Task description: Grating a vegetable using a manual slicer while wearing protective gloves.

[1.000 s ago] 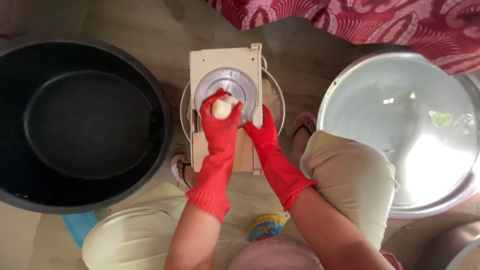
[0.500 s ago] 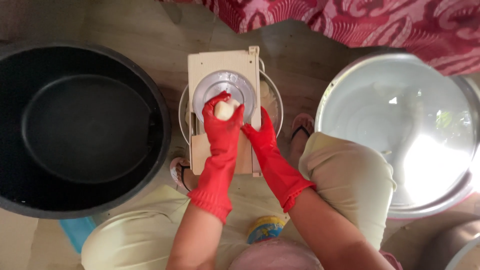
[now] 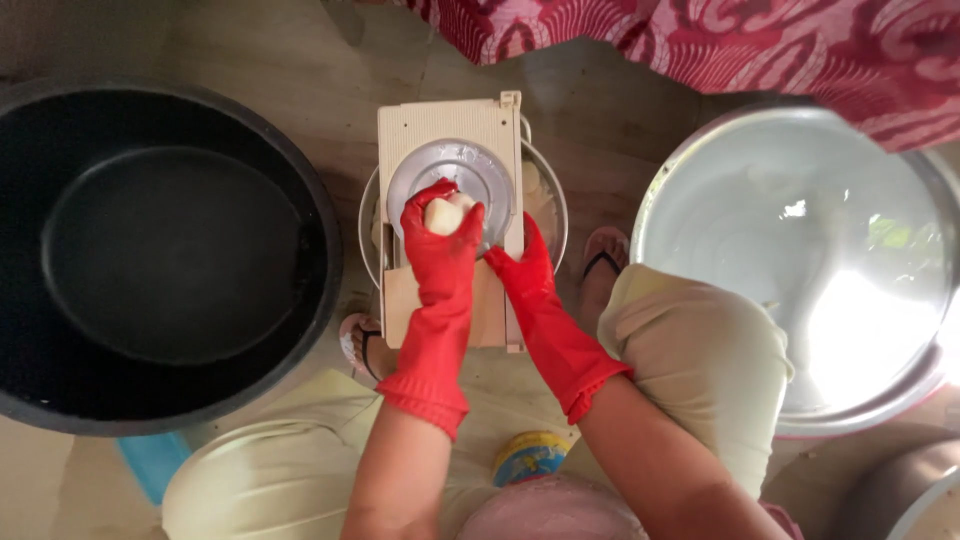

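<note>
— Bare wooden floor [image 3: 300,50] all round, with a black tub [image 3: 180,250] well off to the outer side of the left fingers and a big metal basin [image 3: 800,260] well off beyond the right ones. What's in the middle?

— A beige slicer board [image 3: 450,120] laid across a small metal bowl [image 3: 548,215] (only the bowl's rim shows). The left hand [image 3: 440,250], in a red glove, has its fingers [image 3: 470,225] curled round a pale lump of food [image 3: 443,215] and presses it onto the round metal disc [image 3: 485,165] just beyond the fingertips.

— And the other hand?

— The right hand [image 3: 525,270], also gloved, lies just beside the left. Its fingers are stretched flat along the board's edge, closed on nothing, bracing it.

— So which step is this?

— Slicing, I'd judge, mid-stroke, with the lump small and mostly wrapped by the fingers.

— What does the next stroke call for?

— Firm downward pressure, a steady brace, and fingertips held clear of the blade, since little of the lump stands between them and the disc.
</note>
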